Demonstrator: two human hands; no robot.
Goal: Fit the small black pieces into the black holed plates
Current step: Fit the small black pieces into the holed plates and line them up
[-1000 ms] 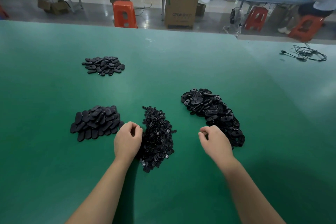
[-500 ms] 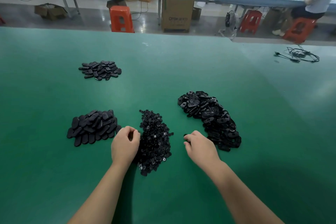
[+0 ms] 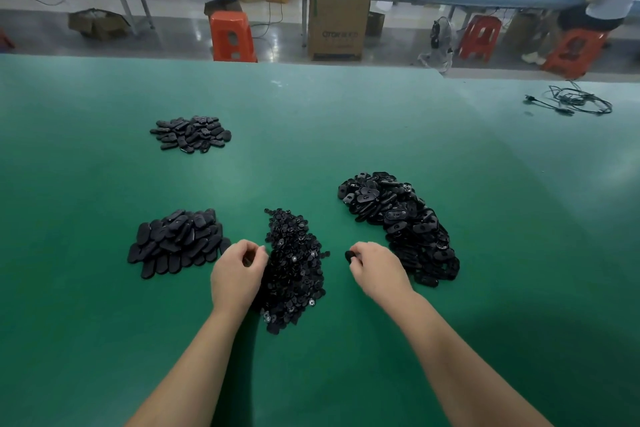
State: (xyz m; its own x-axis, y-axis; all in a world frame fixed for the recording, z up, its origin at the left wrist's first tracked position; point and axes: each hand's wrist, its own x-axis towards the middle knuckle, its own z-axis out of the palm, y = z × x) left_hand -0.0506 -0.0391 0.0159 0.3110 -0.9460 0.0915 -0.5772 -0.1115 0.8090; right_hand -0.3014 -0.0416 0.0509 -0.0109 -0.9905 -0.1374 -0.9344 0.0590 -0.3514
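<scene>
A heap of small black pieces lies on the green table between my hands. To its right spreads a long heap of black holed plates. My right hand pinches one black plate at its fingertips, just left of that heap. My left hand is curled at the left edge of the small pieces; something dark shows between its fingers, but I cannot make out what. A stack of oval black plates lies left of my left hand, and a smaller pile sits farther back.
The green table stretches wide around the piles. A tangle of black cable lies at the far right. Beyond the table edge stand orange stools, a cardboard box and a seated person at a long bench.
My right hand moved left from the plate heap, holding a plate out toward the small pieces. My left hand stayed at the pile's edge. The view tilted slightly.
</scene>
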